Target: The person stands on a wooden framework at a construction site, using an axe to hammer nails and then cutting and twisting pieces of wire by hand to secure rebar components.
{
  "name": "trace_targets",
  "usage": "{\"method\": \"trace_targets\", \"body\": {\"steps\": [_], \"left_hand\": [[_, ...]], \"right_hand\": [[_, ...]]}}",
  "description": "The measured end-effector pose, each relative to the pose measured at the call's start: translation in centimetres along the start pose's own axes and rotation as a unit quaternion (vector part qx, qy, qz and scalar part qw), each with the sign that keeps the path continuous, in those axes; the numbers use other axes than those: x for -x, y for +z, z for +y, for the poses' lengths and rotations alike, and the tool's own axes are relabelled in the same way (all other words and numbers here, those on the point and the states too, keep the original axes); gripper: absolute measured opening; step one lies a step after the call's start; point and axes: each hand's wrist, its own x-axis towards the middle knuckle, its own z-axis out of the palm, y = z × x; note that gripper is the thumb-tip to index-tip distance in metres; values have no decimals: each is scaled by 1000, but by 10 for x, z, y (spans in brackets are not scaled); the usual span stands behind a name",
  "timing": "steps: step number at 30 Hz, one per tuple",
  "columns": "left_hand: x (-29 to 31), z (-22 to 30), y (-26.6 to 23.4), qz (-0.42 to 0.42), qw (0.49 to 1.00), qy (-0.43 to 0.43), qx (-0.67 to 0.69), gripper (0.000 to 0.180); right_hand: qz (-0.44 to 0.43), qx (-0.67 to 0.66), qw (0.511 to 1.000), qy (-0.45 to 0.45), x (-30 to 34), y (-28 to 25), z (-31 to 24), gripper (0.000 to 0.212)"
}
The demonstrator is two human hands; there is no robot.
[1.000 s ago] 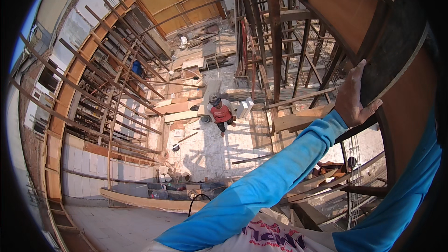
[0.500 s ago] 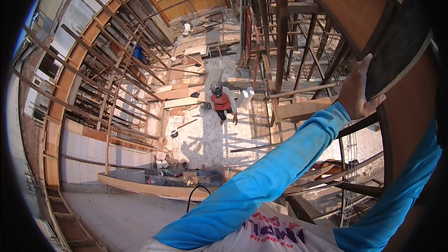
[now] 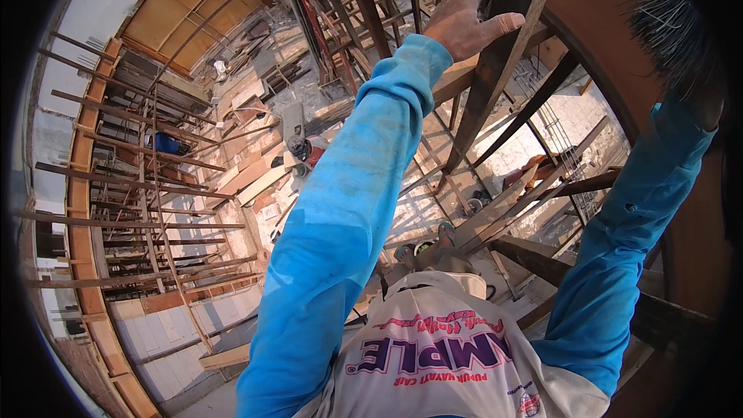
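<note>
My left hand [image 3: 472, 19] is at the upper middle, its thumb across a dark wooden beam [image 3: 507, 50] and its fingers curled at the beam's far edge. The beam slants down and left below the hand. At the upper right, a brush [image 3: 667, 35] with stiff blue-grey bristles points up from my right hand [image 3: 703, 107]. That hand is in deep shadow, closed at the base of the bristles, and most of its fingers are hidden. A curved brown panel [image 3: 592, 23] with a dark rim stands between the beam and the brush.
Far below, a co-worker [image 3: 312, 151] is partly hidden by my left arm. Wooden poles and an orange-brown formwork beam [image 3: 79, 178] line the left side. Loose boards [image 3: 259, 182] lie on the lower floor. Steel reinforcing bars [image 3: 553, 120] stand at the right. My sandalled foot [image 3: 446, 234] shows below.
The view has turned and shifted. My left hand has left the dark curved board's edge and is now on the beam. My right hand and the brush have come into view.
</note>
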Motion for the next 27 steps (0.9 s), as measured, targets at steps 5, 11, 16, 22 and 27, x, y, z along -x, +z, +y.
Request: {"method": "trace_targets", "body": {"steps": [5,11,16,22,27], "left_hand": [[79,8,-132,11,937,-90,337,93],[148,37,-197,10,926,-120,358,118],[300,18,-178,117,841,-274,452,90],[435,20,-96,299,779,-387,393,25],[484,26,-51,300,806,-468,203,20]], "right_hand": [[-110,-16,994,9,134,96,3,55],[-287,71,955,19,309,162,73,69],[-408,91,907,51,445,201,113,61],[-573,158,790,153,522,179,124,46],[-546,129,765,316,470,161,108,20]]}}
